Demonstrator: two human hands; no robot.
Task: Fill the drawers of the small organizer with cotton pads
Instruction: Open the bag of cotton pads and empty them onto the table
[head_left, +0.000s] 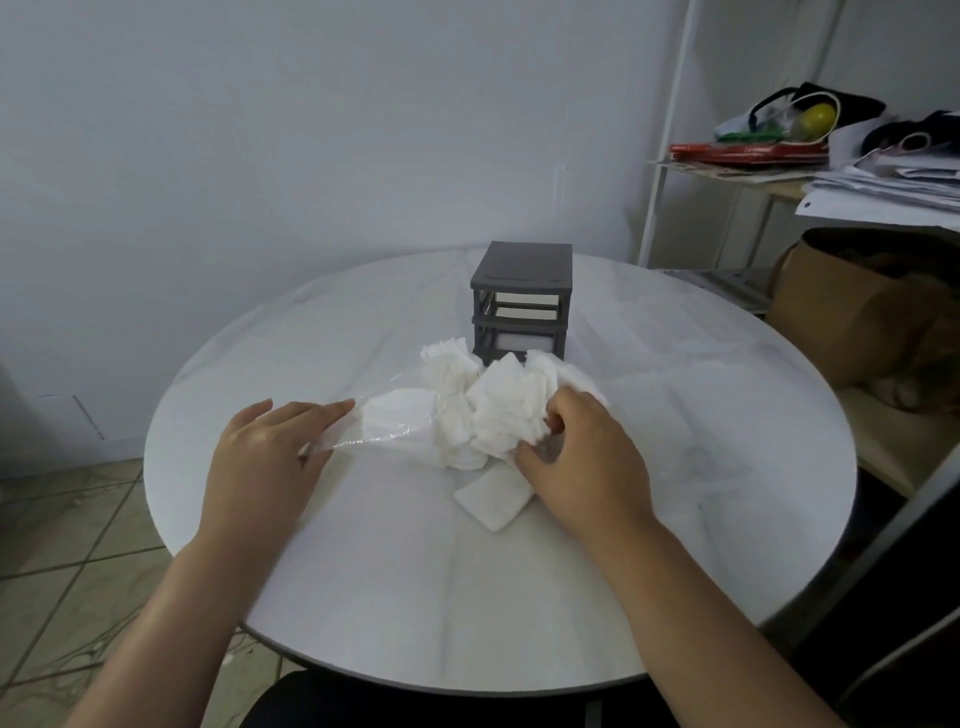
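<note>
Fingers of the right hand (582, 457) curl into the cotton pads (498, 410); the left hand (265, 452) lies flat-fingered on the clear bag (384, 421). The pads look light, soft and compressible, so pinch a stack by its edges. The organizer (521, 301) stands at twelve o'clock from the pads.

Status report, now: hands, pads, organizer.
Left hand flat on bag. Right hand gripping pads. Organizer behind the pile, untouched. Pads crowd its lower front.
</note>
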